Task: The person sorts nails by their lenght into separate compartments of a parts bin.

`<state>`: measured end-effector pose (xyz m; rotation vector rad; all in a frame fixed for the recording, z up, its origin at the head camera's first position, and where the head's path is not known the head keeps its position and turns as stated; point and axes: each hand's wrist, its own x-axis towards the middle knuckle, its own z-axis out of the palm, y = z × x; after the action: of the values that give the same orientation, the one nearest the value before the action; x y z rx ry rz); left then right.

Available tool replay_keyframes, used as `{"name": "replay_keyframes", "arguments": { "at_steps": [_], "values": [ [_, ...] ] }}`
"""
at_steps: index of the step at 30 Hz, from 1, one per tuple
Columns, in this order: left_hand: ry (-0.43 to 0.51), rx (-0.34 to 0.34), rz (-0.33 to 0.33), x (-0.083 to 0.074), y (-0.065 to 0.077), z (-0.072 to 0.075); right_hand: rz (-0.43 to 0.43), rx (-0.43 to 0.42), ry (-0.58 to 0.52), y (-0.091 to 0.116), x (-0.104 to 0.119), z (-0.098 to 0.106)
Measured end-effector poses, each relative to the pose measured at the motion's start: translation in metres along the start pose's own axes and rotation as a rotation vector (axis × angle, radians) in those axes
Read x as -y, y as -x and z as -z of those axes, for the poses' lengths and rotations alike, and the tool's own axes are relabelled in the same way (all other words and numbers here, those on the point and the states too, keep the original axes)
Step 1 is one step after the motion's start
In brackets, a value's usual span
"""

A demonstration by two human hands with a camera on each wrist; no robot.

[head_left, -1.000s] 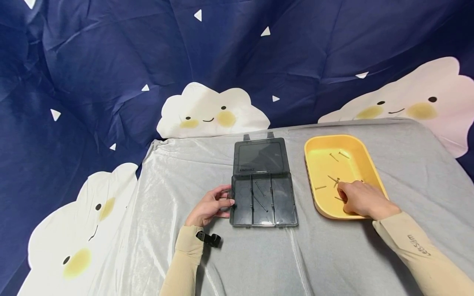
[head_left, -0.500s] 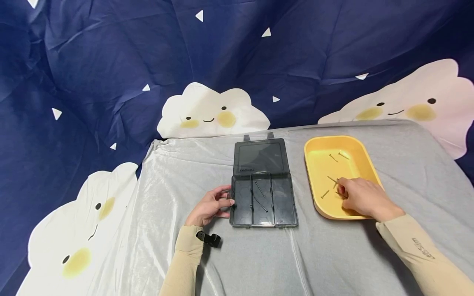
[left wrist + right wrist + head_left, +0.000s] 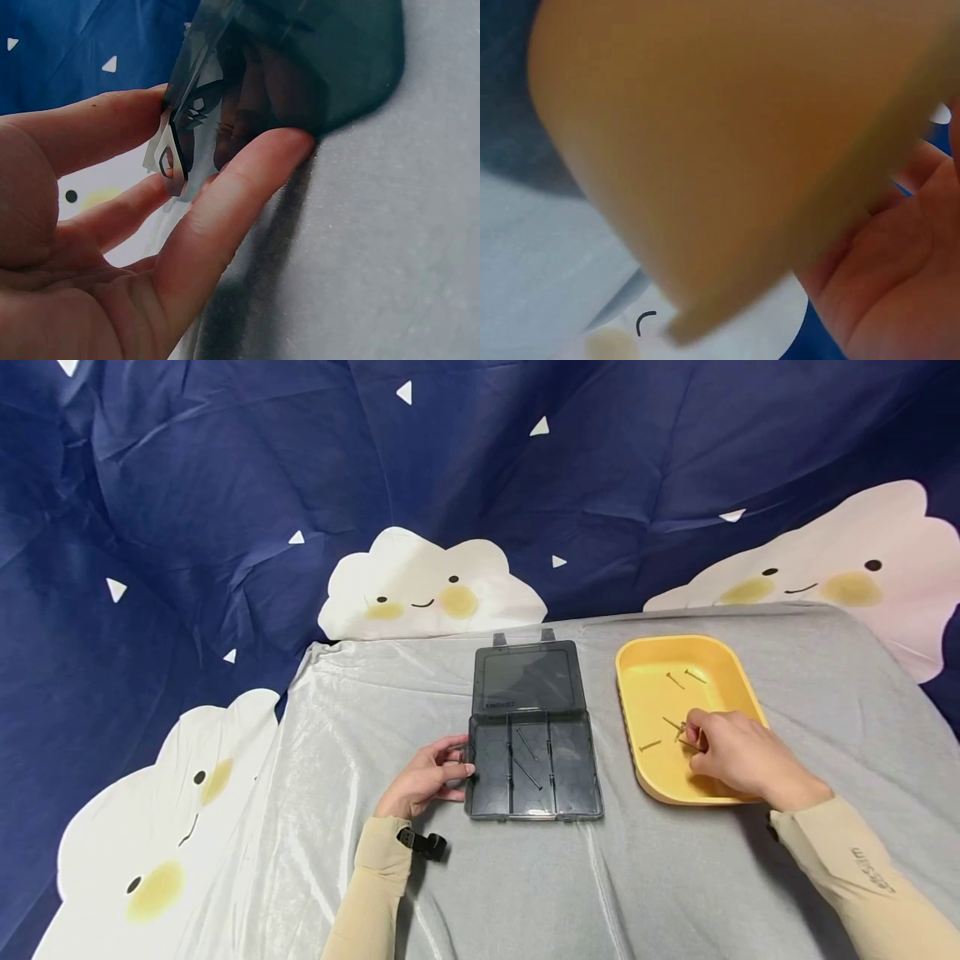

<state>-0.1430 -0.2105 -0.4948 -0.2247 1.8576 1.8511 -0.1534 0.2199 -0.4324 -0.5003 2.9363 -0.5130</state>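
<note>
In the head view my left hand (image 3: 426, 779) holds the left side of an open, dark see-through organizer box (image 3: 491, 806), thumb at its rim. The left wrist view shows thumb and fingers against the box's wall (image 3: 352, 67). Two long screws (image 3: 528, 774) lie in its middle compartment. My right hand (image 3: 738, 756) reaches into a yellow tray (image 3: 637, 693) and pinches a thin screw (image 3: 692, 745) between thumb and index finger. In the right wrist view the tray's wall (image 3: 705, 135) hides the right hand's fingertips.
Several loose screws lie in the tray, including one screw (image 3: 650, 745) at the left and another screw (image 3: 695, 676) toward the back. The box's lid (image 3: 528, 677) lies folded back. Grey cloth (image 3: 525, 893) covers the table before a dark blue backdrop (image 3: 480, 443).
My right hand has lifted slightly away from the tray's near end, bringing the pinched screw along. A loose screw at the tray's left has swung round and back. The left hand stays put.
</note>
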Motion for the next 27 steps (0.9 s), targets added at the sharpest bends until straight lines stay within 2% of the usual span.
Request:
{"name": "replay_keyframes", "arguments": {
  "at_steps": [10,21,27],
  "values": [
    [0.009,-0.004,0.004,0.000,0.002,0.000,0.067,-0.095,-0.035,-0.001,0.007,0.009],
    [-0.011,0.010,0.014,-0.002,0.000,0.001,0.076,-0.143,-0.057,0.001,0.019,0.019],
    [-0.006,-0.004,0.020,-0.002,0.000,0.000,0.086,-0.184,-0.082,0.001,0.023,0.020]
  ]
}}
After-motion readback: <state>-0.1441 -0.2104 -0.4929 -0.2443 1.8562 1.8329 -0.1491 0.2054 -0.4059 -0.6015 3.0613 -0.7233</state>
